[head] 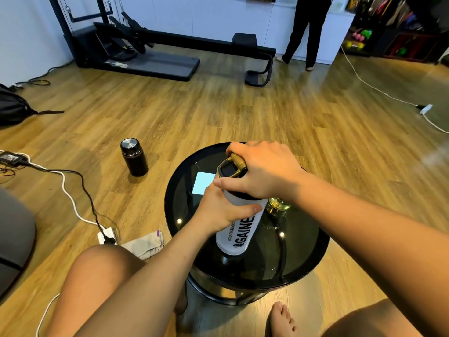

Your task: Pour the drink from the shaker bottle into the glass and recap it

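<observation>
A white shaker bottle (239, 229) with black lettering stands on the round black glass table (303, 259). My left hand (217, 210) wraps around its upper body. My right hand (263, 171) grips its black and gold lid (230, 167) from above. Just right of the bottle, a clear glass (279, 206) with a yellowish drink stands on the table, partly hidden under my right forearm.
A black thermos (134, 157) stands on the wooden floor to the left. Cables, a power strip (107, 235) and a crumpled cloth (145, 244) lie near my left knee. A treadmill (150, 57) and a standing person (306, 32) are at the back.
</observation>
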Tool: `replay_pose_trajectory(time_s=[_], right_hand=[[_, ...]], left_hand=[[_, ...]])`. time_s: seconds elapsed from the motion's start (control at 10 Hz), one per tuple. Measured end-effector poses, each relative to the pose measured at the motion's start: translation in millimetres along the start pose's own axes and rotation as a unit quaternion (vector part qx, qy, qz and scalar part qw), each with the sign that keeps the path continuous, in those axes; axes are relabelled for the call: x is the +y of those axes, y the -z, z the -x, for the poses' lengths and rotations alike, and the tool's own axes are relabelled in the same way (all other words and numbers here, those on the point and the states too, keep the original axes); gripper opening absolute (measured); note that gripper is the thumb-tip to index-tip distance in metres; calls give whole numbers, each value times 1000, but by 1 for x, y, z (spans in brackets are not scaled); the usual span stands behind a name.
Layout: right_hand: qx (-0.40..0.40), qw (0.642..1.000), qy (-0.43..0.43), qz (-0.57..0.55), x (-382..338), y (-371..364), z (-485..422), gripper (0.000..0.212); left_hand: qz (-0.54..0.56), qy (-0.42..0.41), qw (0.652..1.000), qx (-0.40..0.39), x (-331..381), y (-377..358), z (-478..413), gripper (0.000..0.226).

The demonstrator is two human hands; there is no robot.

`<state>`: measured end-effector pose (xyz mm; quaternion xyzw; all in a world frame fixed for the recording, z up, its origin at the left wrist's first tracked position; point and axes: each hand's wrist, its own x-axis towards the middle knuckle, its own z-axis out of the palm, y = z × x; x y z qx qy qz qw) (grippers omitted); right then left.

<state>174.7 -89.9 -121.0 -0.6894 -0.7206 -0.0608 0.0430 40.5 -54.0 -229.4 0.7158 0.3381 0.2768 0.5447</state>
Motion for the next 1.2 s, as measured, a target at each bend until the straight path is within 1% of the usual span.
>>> replay_pose_trajectory(time_s=[0.2, 0.4, 0.5, 0.6, 0.7, 0.9, 1.0, 1.1, 1.2], right_hand=[[9, 1000, 3, 5, -3, -1, 6, 82], [32, 999, 24, 10, -14, 2, 16, 75], [33, 999, 27, 11, -15, 2, 20, 80], [28, 999, 24, 12, -16, 1, 28, 88], [30, 999, 31, 14, -16, -1, 34, 90], [70, 996, 57, -23, -16, -6, 44, 83], [55, 996, 66, -20, -18, -1, 44, 84], [-7, 998, 64, 8, -19, 9, 43, 93], [-105, 990, 28, -90, -18, 23, 48, 98]], left_hand=[[3, 10, 1000, -6, 5, -2, 8, 67], [21, 23, 999, 10, -5, -4, 18, 42], [29, 20, 999, 21, -6, -7, 21, 68], [16, -6, 999, 35, -12, -13, 23, 88], [5, 7, 1000, 30, -14, -16, 25, 94], [-28, 29, 999, 20, -19, -16, 29, 103], [-24, 41, 999, -3, -3, -14, 30, 102], [-32, 36, 998, -40, 11, -4, 33, 110], [30, 107, 991, -77, 27, 28, 44, 147]])
